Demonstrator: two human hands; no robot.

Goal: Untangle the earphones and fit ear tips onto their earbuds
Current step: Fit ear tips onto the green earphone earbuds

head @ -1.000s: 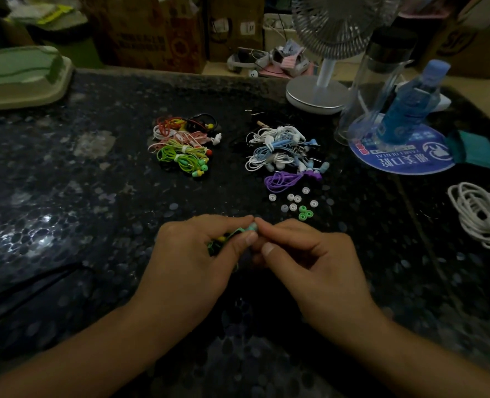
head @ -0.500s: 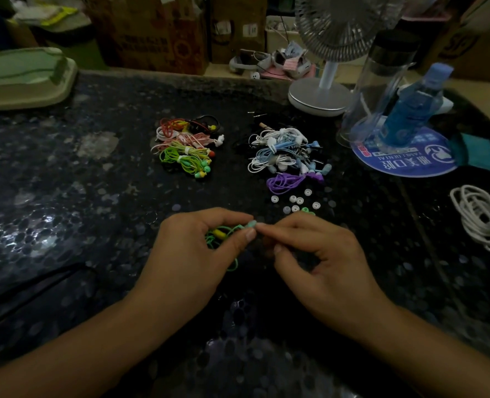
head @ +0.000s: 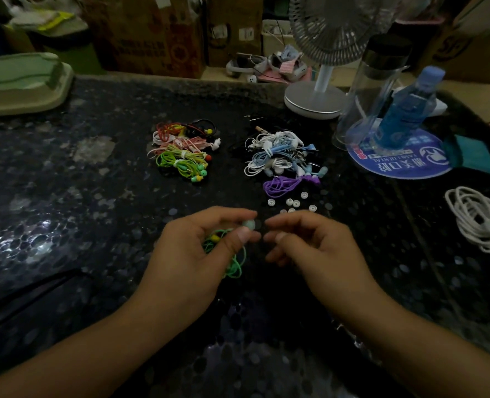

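Note:
My left hand [head: 197, 254] holds a green earphone [head: 232, 262], its cable bunched in the palm, and pinches the pale green earbud [head: 249, 224] between thumb and forefinger. My right hand [head: 312, 248] hovers just right of the earbud with curled fingers and a small gap to it; nothing shows between its fingertips. Several loose white ear tips [head: 292, 203] lie on the dark table just beyond my right hand. Behind them lie a purple earphone [head: 281, 185] and a tangle of white and blue earphones [head: 278, 153]. A bundle of tied green, pink and red earphones [head: 183, 150] lies further left.
A white desk fan [head: 315, 96], a clear bottle [head: 373, 90] and a blue bottle [head: 404, 110] on a blue round mat [head: 404, 168] stand at the back right. A coiled white cable [head: 479, 219] lies at the right edge. A green lidded box [head: 19, 81] sits back left.
My right hand has drawn back from the earbud; its fingertips no longer meet my left thumb and finger. My left hand still holds the green earphone.

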